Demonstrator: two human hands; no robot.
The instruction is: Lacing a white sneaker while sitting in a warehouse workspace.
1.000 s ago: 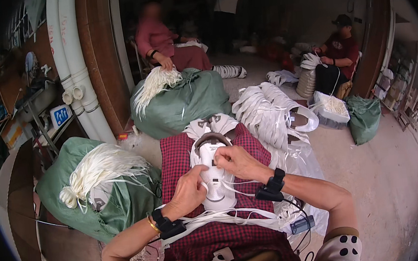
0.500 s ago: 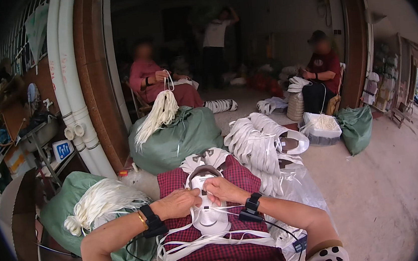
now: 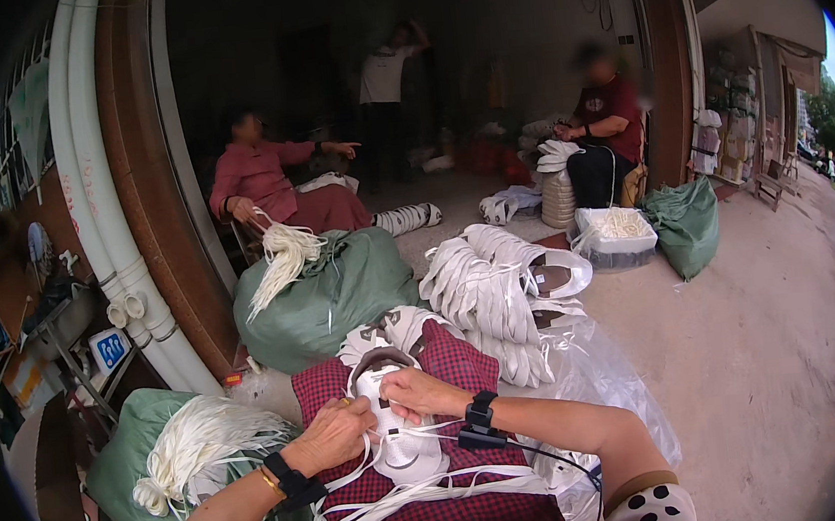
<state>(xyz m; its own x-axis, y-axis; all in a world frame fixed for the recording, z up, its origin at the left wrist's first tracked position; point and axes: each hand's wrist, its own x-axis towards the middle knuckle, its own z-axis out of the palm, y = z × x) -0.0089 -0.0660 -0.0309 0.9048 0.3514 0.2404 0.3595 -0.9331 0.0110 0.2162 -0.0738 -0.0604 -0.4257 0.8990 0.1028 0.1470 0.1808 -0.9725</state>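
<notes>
A white shoe upper with a brown collar lies on my lap, its toe toward me. My left hand is closed at the shoe's left eyelet edge, pinching a white shoelace. Over the tongue, my right hand has its fingers pressed together at the right eyelet edge. What it grips is hidden beneath the fingers; a lace end trails rightward just below it. Several loose laces lie across the red checked cloth on my lap. More white uppers sit beyond the shoe.
Stacked white uppers stand ahead to the right, beside clear plastic sheeting. Bundles of laces rest on green sacks at left and ahead. A plastic box stands farther right. Two people sit ahead; another stands behind them.
My left hand has shifted down and outward along the shoe's edge; my right hand stays over the tongue. The person seated at left has lowered the laces and stretched out an arm.
</notes>
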